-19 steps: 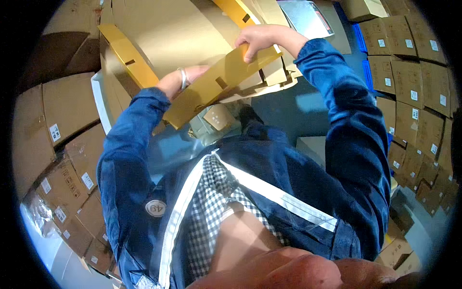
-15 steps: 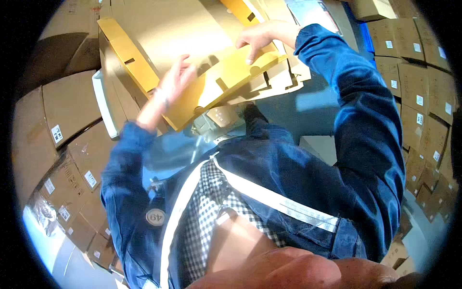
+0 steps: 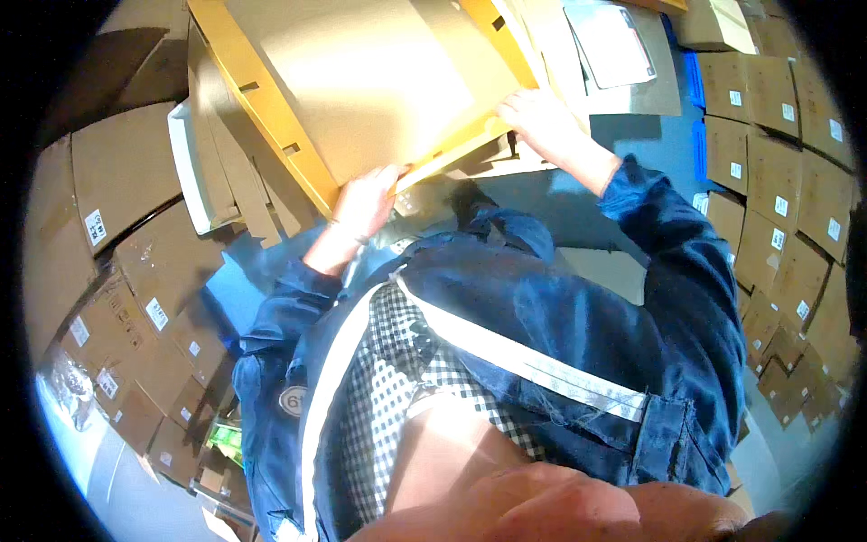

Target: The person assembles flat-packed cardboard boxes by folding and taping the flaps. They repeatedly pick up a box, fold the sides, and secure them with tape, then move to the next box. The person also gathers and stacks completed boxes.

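The yellow-walled box [image 3: 361, 90], of cardboard, lay in front of the person's body; both hands were at its near wall [image 3: 454, 154], one toward each end — presumably so that the strip was steadied evenly and kept in line. The left hand [image 3: 363, 203] sat at the box's near left corner, its fingers bent over the edge; the right hand [image 3: 546, 125] sat at the near right corner, fingertips on the wall; whether either truly pinched the card I cannot tell, since the thumbs were not clear.

Counted, the box showed three walls: the near one, the left wall [image 3: 275, 122] with two dark slots, and the right wall [image 3: 508, 47] with one clear slot; its far side ran out of view. One flat white sheet [image 3: 614, 45] lay right of the box; one white-rimmed piece [image 3: 188, 176] stood left of it; two blue pieces [image 3: 700, 149] showed farther right — beside stacked cartons [image 3: 768, 99], too overlapped to count.
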Motion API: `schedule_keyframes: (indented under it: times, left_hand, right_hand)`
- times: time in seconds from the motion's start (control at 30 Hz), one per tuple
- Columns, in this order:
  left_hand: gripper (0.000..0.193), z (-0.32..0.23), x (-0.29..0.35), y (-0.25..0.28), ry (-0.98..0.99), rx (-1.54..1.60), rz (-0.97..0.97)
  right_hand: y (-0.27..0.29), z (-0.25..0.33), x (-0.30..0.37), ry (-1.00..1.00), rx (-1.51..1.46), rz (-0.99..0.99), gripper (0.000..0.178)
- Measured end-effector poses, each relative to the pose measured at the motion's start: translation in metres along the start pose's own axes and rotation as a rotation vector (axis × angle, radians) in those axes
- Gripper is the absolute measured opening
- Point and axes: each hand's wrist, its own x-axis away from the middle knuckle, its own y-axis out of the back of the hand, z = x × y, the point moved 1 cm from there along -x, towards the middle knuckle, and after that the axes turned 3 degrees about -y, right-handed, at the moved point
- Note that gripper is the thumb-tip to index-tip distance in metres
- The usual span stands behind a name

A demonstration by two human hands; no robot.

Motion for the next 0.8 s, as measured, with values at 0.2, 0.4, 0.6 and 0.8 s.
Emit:
schedule_keyframes:
  times: [0.2, 0.4, 0.6, 0.8]
  left_hand:
    - [0.058, 0.011, 0.014, 0.019, 0.145, -0.011, -0.042]
    - [0.014, 0.028, 0.029, 0.031, -0.033, -0.515, 0.14]
    - [0.028, 0.012, 0.043, 0.044, -0.072, -0.433, 0.203]
    - [0.073, -0.061, 0.04, 0.037, -0.297, -0.141, 0.082]
  right_hand:
    - [-0.032, -0.009, -0.013, -0.034, 0.098, 0.154, 0.011]
    - [-0.027, -0.014, -0.027, -0.058, 0.178, 0.245, 0.008]
    - [0.024, 0.001, -0.029, -0.016, 0.274, 0.278, 0.014]
    - [0.084, -0.051, -0.06, -0.007, 0.599, -0.221, 0.054]
